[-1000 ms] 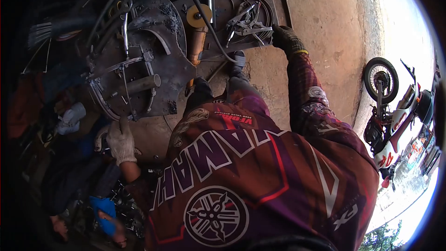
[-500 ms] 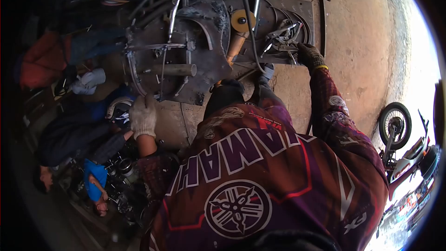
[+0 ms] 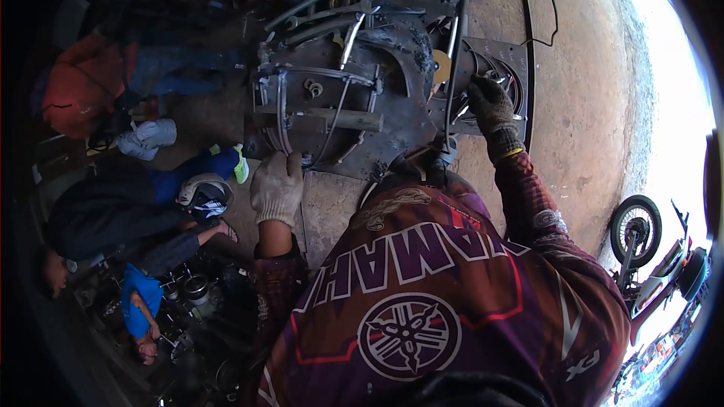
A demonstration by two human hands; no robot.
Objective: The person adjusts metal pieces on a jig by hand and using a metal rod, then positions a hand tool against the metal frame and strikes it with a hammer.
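At the top right of the head view, between twelve and one o'clock from the middle, my right hand [image 3: 494,124] reached over a dark plate [image 3: 471,122] in its dark glove. The fingers looked partly curled rather than spread, over the shiny metal tool [image 3: 494,74]. That tool showed just beside them, toward one o'clock, half covered by the glove, so I could not read its long axis. Nor could I tell whether the fingers had closed on it or merely touched it. The right hand was clearly the nearer of the two. A wire coil [image 3: 517,83] curved past it toward two o'clock, and a yellow disc [image 3: 443,67] lay toward ten, behind an upright black cable [image 3: 455,38].

Toward ten o'clock from the middle, my left hand [image 3: 276,192] wore a pale glove, its fingers pointing to twelve at the near edge of the surface [image 3: 403,136]. They looked bunched together; I could not make out any gap, or a firm hold. The curved metal bar [image 3: 283,109] rose from just beyond them, its long axis running roughly six to twelve. The tube [image 3: 360,119] lay crosswise, nine to three, with its middle toward one o'clock from those fingers.
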